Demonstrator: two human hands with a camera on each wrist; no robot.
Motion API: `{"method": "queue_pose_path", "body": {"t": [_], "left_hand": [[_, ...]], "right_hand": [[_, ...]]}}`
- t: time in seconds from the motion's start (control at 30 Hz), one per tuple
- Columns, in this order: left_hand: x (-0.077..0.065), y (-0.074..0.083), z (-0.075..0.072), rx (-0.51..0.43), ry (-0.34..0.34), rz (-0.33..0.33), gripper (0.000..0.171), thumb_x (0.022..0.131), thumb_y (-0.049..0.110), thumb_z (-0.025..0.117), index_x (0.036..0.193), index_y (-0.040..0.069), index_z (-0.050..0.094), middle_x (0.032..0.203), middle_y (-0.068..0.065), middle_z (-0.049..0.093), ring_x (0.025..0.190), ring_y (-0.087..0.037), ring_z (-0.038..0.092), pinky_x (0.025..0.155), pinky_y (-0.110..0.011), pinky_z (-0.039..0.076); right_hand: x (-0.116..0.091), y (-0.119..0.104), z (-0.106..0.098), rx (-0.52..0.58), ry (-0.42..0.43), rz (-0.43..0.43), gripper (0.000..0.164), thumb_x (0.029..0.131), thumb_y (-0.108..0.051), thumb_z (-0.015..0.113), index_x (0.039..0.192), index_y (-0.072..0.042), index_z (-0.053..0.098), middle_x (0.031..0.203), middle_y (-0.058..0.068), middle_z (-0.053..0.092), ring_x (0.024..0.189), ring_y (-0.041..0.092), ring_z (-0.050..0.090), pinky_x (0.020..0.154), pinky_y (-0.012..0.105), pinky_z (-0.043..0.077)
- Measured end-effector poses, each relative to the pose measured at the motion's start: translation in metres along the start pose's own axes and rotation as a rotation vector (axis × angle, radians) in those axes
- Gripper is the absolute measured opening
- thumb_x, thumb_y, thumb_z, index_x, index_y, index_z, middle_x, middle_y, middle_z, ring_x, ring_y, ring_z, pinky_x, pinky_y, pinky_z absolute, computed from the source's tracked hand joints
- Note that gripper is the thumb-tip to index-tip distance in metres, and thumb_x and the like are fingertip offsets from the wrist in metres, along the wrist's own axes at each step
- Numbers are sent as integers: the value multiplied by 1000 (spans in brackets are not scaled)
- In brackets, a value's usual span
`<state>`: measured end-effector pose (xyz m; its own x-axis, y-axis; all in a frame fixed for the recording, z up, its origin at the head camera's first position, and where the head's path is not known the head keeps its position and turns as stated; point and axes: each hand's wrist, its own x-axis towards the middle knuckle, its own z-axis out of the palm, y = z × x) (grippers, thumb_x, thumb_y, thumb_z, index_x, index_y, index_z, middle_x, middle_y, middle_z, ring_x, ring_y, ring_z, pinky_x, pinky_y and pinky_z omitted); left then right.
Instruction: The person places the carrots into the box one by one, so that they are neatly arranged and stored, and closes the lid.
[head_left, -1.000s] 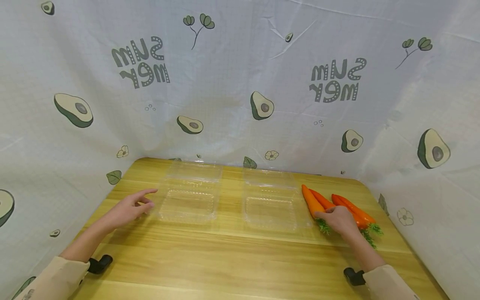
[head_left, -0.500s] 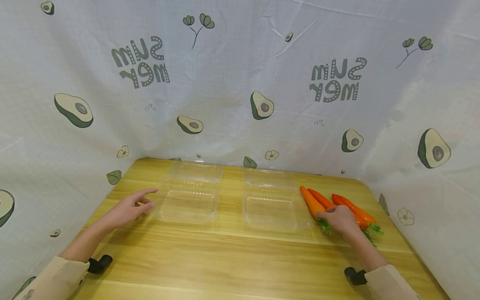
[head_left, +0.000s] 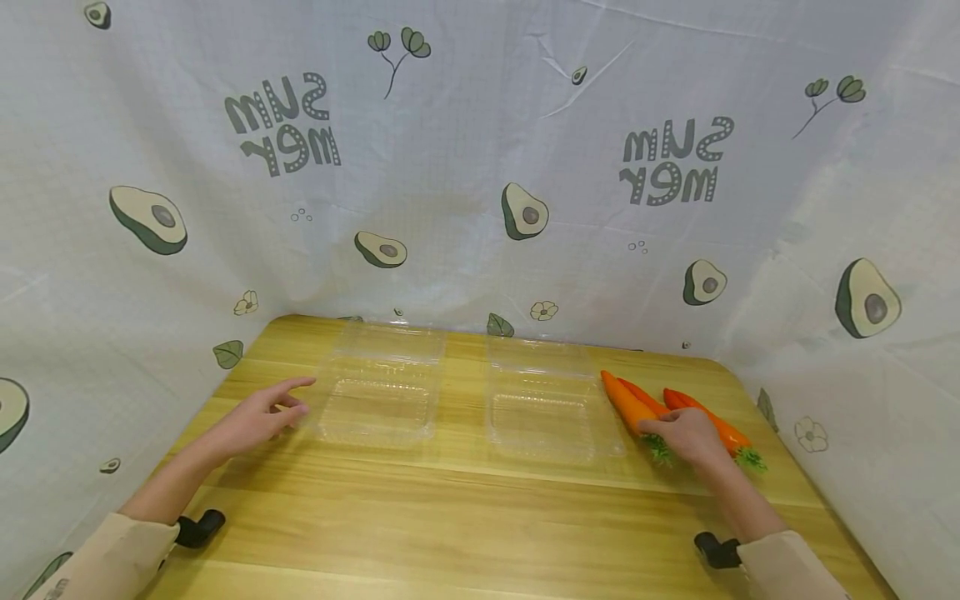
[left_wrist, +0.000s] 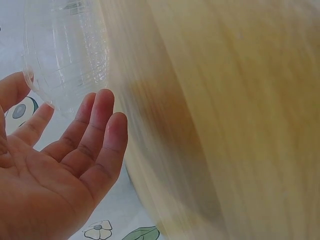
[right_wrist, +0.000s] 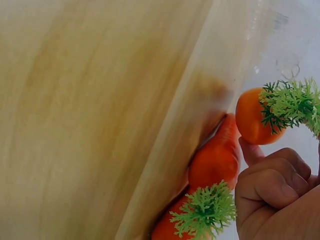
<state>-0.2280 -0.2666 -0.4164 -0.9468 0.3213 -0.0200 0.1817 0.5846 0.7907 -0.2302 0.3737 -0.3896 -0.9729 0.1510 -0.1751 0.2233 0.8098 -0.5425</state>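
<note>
One orange carrot (head_left: 627,402), pinched by the right hand (head_left: 692,433) near its leafy end toward the far right corner of the bench (head_left: 450,521), is presumably light, stiff and slick, best held around its thick end, while the left hand (head_left: 257,418), fingers loosely extended, holds nothing.

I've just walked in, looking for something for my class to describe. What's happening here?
A person's right hand holds an orange carrot near its leafy green top, with more carrots beside it on the wooden table. The left hand holds nothing and is beside a clear container. That and a second clear container stand open, with no carrot inside either.
</note>
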Motion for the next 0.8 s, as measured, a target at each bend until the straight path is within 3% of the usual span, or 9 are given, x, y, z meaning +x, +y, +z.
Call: {"method": "queue_pose_path", "body": {"t": [0.2, 0.43, 0.8], "left_hand": [[0, 0, 0, -5, -1, -3, 57, 105, 23, 54, 156, 5, 34, 125, -26, 59, 88, -26, 62, 69, -35, 51], [0, 1, 0, -6, -5, -8, 57, 105, 23, 54, 156, 5, 34, 124, -26, 59, 87, -27, 62, 69, -35, 50], [0, 0, 0, -6, -3, -6, 57, 105, 23, 55, 156, 6, 34, 124, -25, 60, 87, -26, 62, 69, -35, 51]], "right_hand": [[1, 0, -5, -18, -4, -12, 76, 93, -47, 68, 129, 19, 56, 137, 39, 50, 113, 49, 55, 89, 54, 49], [3, -4, -10, 58, 0, 14, 77, 92, -46, 69, 133, 17, 53, 142, 39, 45, 118, 48, 51, 94, 54, 48], [-1, -16, -23, 73, -29, 2, 85, 95, -49, 64, 140, 19, 44, 150, 38, 34, 131, 55, 39, 102, 60, 43]]}}
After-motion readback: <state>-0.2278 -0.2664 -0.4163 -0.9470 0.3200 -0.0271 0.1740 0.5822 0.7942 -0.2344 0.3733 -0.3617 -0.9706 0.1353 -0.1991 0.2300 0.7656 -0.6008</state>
